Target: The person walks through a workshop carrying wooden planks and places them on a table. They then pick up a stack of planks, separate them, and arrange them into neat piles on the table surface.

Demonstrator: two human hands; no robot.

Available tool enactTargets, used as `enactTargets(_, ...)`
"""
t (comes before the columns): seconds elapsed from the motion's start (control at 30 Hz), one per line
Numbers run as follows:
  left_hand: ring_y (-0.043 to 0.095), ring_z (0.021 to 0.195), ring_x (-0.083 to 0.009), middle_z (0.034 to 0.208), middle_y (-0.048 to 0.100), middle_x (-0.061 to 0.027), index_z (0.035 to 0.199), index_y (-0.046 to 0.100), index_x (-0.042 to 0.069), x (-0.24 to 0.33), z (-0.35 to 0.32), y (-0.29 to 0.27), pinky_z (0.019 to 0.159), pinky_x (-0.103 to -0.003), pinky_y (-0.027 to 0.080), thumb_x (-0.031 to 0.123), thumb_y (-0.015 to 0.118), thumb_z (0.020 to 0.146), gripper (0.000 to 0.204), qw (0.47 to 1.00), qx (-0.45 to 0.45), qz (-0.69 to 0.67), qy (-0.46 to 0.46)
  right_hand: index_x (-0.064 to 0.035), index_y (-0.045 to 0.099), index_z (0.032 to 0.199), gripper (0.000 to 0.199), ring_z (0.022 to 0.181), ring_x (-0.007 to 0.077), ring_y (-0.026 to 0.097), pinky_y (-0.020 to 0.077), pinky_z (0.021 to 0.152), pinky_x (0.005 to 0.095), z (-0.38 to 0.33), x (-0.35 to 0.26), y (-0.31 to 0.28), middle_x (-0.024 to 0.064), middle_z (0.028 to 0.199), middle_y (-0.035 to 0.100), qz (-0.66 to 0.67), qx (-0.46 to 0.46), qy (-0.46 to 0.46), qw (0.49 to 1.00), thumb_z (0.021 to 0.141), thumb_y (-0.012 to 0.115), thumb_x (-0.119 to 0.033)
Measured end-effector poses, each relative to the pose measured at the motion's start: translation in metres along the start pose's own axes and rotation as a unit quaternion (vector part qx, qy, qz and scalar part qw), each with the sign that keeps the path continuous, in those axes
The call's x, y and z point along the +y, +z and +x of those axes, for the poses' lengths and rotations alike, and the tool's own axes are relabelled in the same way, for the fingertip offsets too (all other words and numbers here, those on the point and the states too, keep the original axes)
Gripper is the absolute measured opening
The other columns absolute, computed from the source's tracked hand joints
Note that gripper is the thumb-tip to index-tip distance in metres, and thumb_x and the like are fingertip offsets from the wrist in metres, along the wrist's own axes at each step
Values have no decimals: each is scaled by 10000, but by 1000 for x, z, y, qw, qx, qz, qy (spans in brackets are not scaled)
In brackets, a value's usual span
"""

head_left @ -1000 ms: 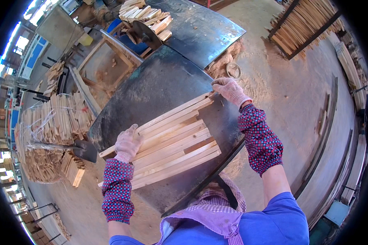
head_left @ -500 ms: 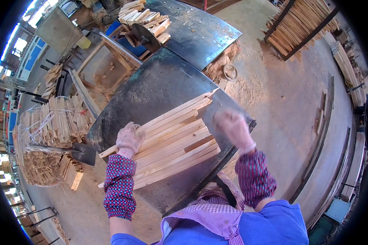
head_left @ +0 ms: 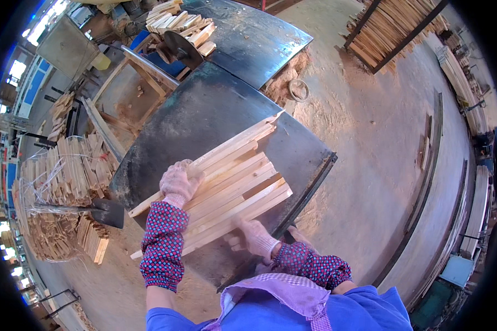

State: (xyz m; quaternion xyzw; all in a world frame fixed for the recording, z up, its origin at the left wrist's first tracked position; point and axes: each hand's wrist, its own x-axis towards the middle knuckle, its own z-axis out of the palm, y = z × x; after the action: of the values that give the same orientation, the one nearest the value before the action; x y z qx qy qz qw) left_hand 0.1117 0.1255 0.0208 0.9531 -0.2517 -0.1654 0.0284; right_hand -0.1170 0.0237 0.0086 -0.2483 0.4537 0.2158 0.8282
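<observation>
A row of pale wooden strips lies side by side, slanting across the dark metal table, with uneven ends. My left hand, in a pale knit glove, is closed over the far-side strips near their left end. My right hand, gloved the same way, is at the near edge of the row with its fingers apart, slightly blurred. Its fingertips point left beside the nearest strip; whether they press on it I cannot tell.
A round saw blade stands at the table's far side, near a pile of cut wood pieces. Tied wood bundles and a shovel are at left. A handwheel sits beyond the table's right side; a wood rack stands farther off.
My right hand has swung from the strips' right ends down and left to their near edge. My left hand stays on the far-side strips. The whole view has shifted slightly.
</observation>
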Motion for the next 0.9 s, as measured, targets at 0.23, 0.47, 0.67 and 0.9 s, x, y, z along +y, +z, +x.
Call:
enactTargets(0.23,573,1126,-287,1164,628,-105,1189,608,151,74,11,14,964,-416,453,500,651,797,526,998,27,-47,-36,-5,641,908,351,595,207,639,544,537,343,-32,-62,-63,116,784,667,-97,28,-64,993,902,593,-353)
enactTargets(0.47,556,1159,-291,1204,610,-128,1214,593,109,157,27,16,989,-411,435,523,604,835,562,996,15,-58,-70,9,681,834,348,538,207,638,517,492,333,-40,-130,-140,115,689,670,-280,38,-82,956,881,571,-317)
enactTargets(0.67,541,1181,-299,1234,596,-133,1254,564,77,174,20,30,997,-415,430,531,601,834,619,993,34,-57,-95,7,683,807,380,507,220,637,512,484,335,-52,-151,-154,116,633,652,-418,44,-90,903,915,514,-316)
enactTargets(0.9,517,1216,-301,1305,559,-138,1309,522,82,178,20,31,1038,-398,395,552,572,846,662,994,13,-17,-109,-15,657,832,394,669,251,676,539,594,355,-14,-125,-189,144,739,674,-650,15,-318,690,936,513,-366)
